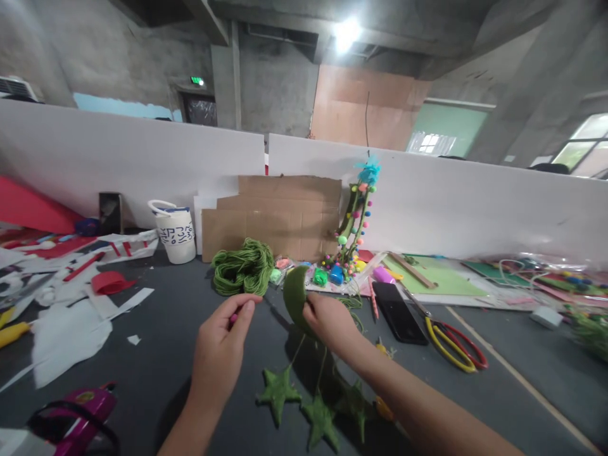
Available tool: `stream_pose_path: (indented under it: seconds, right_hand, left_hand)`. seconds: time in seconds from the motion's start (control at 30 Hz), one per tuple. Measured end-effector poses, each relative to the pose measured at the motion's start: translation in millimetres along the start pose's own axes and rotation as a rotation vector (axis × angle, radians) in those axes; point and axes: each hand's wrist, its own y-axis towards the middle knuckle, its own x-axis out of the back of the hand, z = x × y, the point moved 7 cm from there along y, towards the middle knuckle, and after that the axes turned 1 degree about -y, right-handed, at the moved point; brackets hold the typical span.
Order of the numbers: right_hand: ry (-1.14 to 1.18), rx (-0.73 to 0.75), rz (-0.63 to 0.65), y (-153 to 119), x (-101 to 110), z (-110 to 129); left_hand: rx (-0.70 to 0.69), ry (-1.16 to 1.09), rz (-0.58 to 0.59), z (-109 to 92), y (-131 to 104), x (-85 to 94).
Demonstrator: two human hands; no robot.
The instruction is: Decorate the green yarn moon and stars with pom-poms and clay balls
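Observation:
My right hand (330, 320) is closed on a green crescent (295, 296), gripping it at its inner edge above the table. Green stars (279, 394) hang below it on thin strings; one lies partly in the shadow of my right arm. To the left, my left hand (221, 345) is closed, thumb and forefinger pinched together. A small magenta thing (232, 318) shows between its curled fingers; its kind I cannot make out. Just beyond that hand rests a skein of green yarn (242, 267).
Yellow-and-red-handled scissors (453, 345) and a black phone (399, 312) lie at the right. A decorated stand with colourful pom-poms (354, 225) rises behind. Left are a white bucket (175, 234), paper scraps (71, 335) and a magenta glue gun (80, 415). Cardboard (270, 215) leans against the partition.

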Motion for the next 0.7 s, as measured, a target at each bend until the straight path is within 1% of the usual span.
stream_pose_path:
  seconds: [0.07,0.13,0.17,0.2,0.27,0.33,0.4,0.47,0.53,0.57,0.63,0.7]
  right_hand:
    - [0.079,-0.052,0.011,9,1,-17]
    - [0.169,-0.087,0.049,17,-7,-28]
    - [0.213,-0.101,0.075,21,-13,-31]
    - [0.253,-0.111,0.102,24,-19,-33]
    - [0.312,-0.119,0.149,28,-32,-34]
    - [0.331,-0.11,0.17,31,-37,-33]
    - [0.309,-0.095,0.153,29,-30,-33]
    - [0.256,-0.073,0.112,19,-15,-35]
    - [0.193,-0.034,0.089,-2,4,-38]
    - [0.165,0.001,0.107,-16,10,-39]
    - [0.119,0.08,0.188,-52,17,-40]
    - [0.072,0.158,0.265,-87,17,-40]
  left_hand:
    - [0.041,0.186,0.249,10,-1,-23.4]
    - [0.061,0.39,0.496,25,-9,-47.2]
    - [0.051,0.486,0.594,32,-14,-56.6]
    - [0.049,0.522,0.649,37,-18,-62.9]
    - [0.041,0.576,0.712,43,-27,-70.1]
    - [0.037,0.602,0.738,44,-33,-72.1]
    - [0.022,0.64,0.766,43,-37,-72.3]
    - [0.01,0.697,0.794,41,-38,-71.6]
    - [0.017,0.757,0.827,42,-38,-70.2]
    - [0.026,0.777,0.842,43,-37,-69.2]
    - [0.042,0.813,0.858,44,-35,-66.6]
    - [0.055,0.839,0.831,43,-32,-63.5]
